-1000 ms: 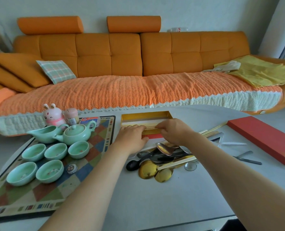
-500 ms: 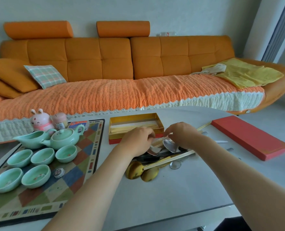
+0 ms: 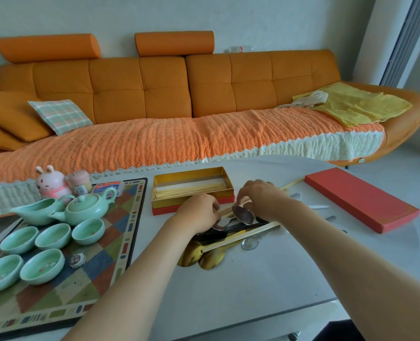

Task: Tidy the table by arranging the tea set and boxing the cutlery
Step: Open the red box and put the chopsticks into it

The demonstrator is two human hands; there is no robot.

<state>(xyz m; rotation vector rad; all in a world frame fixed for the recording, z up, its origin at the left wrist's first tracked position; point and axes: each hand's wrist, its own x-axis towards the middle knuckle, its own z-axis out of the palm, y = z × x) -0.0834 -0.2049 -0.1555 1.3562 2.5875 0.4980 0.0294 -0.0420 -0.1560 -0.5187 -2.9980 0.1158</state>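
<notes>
**Currently boxing cutlery: holdings by size**

- Table (image 3: 265, 279): white top filling the lower frame and carrying every item below.
- Patterned mat (image 3: 120, 242), lower left: bearing the tea set, namely teapot (image 3: 86, 207), pitcher (image 3: 36, 211) and five cups (image 3: 52, 236). These are sitting grouped, so that half of the job is looking done.
- Red lid (image 3: 361, 205), right of centre: lying flat and well apart from its box, presumably parked so the box is staying accessible.
- Gold box (image 3: 191, 190), centre: standing open with pale chopsticks (image 3: 191, 187) lying lengthwise inside.
- Cutlery pile (image 3: 231, 232), just below the box: spoons and loose chopsticks crossing one another and waiting to be boxed.
- Left hand (image 3: 199, 212): reaching into the pile's left edge with fingers curling under. Whether they are clamping anything cannot be told.
- Right hand (image 3: 263, 198): hovering over the pile's upper part with fingertips bunching downward. Their hold is likewise hidden.
- Silver spoon (image 3: 243, 215): lying bowl-up directly beneath the right fingertips, between both hands. It is likely among the next pieces going in.
</notes>
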